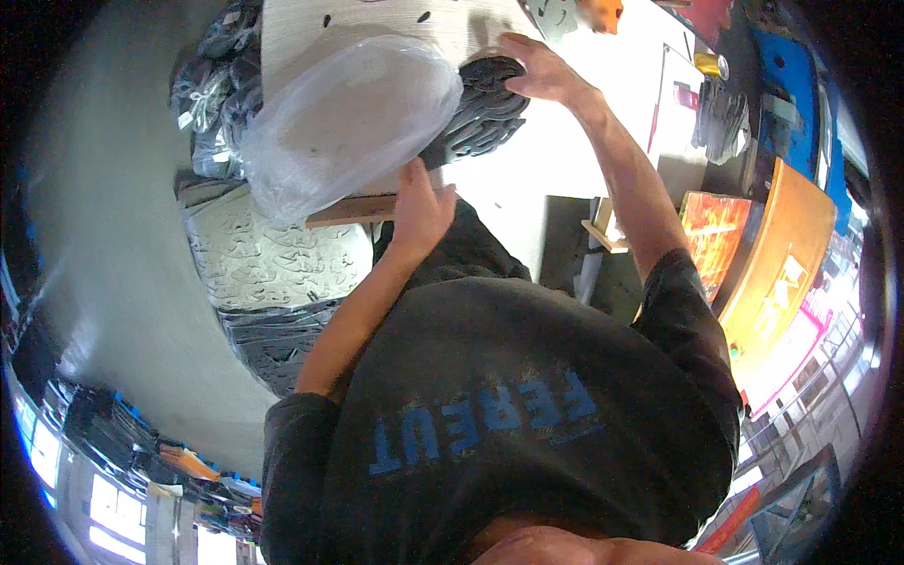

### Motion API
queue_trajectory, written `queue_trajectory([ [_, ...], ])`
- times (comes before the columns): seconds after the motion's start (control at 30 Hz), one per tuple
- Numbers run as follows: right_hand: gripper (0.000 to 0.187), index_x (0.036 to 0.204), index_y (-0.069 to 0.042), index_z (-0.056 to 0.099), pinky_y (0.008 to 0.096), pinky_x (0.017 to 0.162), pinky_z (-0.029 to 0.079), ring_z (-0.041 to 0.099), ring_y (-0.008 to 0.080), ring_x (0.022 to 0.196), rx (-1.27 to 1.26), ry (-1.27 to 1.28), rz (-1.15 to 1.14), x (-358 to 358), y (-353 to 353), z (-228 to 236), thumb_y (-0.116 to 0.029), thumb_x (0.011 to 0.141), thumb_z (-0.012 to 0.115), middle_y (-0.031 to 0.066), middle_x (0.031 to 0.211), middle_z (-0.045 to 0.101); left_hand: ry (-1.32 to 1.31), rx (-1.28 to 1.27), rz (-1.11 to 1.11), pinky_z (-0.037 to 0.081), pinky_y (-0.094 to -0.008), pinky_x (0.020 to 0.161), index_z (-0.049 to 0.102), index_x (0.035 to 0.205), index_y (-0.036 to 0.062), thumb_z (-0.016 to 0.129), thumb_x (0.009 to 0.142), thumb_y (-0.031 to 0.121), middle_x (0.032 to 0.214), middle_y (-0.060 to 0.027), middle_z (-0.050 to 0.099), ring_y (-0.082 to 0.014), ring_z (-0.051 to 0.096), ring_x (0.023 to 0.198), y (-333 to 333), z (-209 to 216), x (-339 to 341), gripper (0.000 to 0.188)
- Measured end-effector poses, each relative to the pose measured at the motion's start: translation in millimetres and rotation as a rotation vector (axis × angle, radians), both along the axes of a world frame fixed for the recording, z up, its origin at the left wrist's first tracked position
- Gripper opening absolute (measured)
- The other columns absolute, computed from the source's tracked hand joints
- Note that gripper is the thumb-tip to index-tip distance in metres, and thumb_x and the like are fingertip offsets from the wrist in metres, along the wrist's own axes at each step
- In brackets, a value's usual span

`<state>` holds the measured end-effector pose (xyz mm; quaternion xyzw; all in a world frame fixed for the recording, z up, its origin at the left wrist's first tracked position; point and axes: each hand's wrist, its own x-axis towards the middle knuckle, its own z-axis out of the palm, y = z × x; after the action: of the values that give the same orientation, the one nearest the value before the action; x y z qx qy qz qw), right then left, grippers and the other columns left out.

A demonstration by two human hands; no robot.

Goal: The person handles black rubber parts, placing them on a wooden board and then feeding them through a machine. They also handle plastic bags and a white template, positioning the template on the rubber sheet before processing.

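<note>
On the table in front of me lies a clear plastic bag [353, 122], puffed out and see-through. Against its right end sits a bundle of dark grey, curved, flat pieces [485, 108]. My left hand [424, 212] is at the bag's near right edge, its fingertips closed on the film beside the bundle; part of the fingers is hidden. My right hand [541, 71] reaches to the bundle's far right side, thumb and fingers spread and touching it. Whether the bundle is partly inside the bag I cannot tell.
Filled clear bags of dark pieces [217, 94] are piled left of the pale tabletop [301, 56]. A pale cut-out sheet [282, 245] lies on a dark stack [282, 334] below. Another dark bundle [723, 122] and an orange-brown panel [777, 273] stand at right.
</note>
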<state>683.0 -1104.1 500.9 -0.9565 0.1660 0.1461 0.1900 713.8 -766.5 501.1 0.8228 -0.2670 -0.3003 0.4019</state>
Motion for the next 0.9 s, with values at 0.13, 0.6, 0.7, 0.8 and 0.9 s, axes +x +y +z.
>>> queue_trajectory([
  [0.13,0.093,0.159,-0.010,0.041,0.0487,0.107,0.052,0.060,0.0401,0.128,0.010,0.278,0.205,17.5,-0.8,-17.7,-0.022,0.076,0.081,0.0205,0.147,0.056,-0.043,0.137,0.153,0.039,-0.0553,0.116,0.031,0.156,-0.0075,0.077,0.089,0.028,0.153,-0.0381,0.039,-0.0556,0.041,0.139,-22.0,-44.7,-3.2,0.088],
  [0.6,0.069,0.138,-0.014,0.064,0.0504,0.108,0.051,0.055,0.0372,0.132,0.065,0.233,0.152,-48.8,13.1,-23.2,-0.028,0.074,0.085,0.0143,0.138,0.058,-0.099,0.422,0.125,0.049,-0.0534,0.102,0.050,0.130,0.0019,0.090,0.077,0.034,0.129,-0.0245,0.055,-0.0448,0.055,0.123,-32.8,-42.5,-26.8,0.074],
  [0.7,0.074,0.141,-0.012,0.060,0.0491,0.102,0.055,0.062,0.0379,0.123,0.120,0.221,0.213,-48.7,10.5,-20.5,-0.026,0.072,0.084,0.0160,0.130,0.064,-0.092,0.433,0.021,0.051,-0.0537,0.099,0.056,0.123,0.0007,0.089,0.077,0.036,0.127,-0.0238,0.057,-0.0450,0.058,0.119,-32.7,-45.6,-15.8,0.067],
  [0.8,0.075,0.141,-0.013,0.058,0.0475,0.094,0.058,0.069,0.0377,0.110,0.312,0.192,0.192,-40.1,5.5,-17.8,-0.023,0.070,0.082,0.0168,0.118,0.071,-0.147,0.365,-0.065,0.051,-0.0535,0.098,0.063,0.119,-0.0017,0.086,0.079,0.035,0.119,-0.0264,0.062,-0.0454,0.061,0.115,-28.0,-47.5,-12.9,0.059],
  [0.9,0.060,0.126,-0.008,0.068,0.0446,0.086,0.057,0.072,0.0353,0.097,0.393,0.413,0.211,-36.3,0.3,-13.3,-0.020,0.069,0.083,0.0166,0.104,0.074,-0.092,0.183,-0.115,0.053,-0.0527,0.092,0.064,0.120,-0.0005,0.083,0.083,0.032,0.112,-0.0247,0.067,-0.0446,0.065,0.108,-20.3,-46.1,-16.6,0.053],
])
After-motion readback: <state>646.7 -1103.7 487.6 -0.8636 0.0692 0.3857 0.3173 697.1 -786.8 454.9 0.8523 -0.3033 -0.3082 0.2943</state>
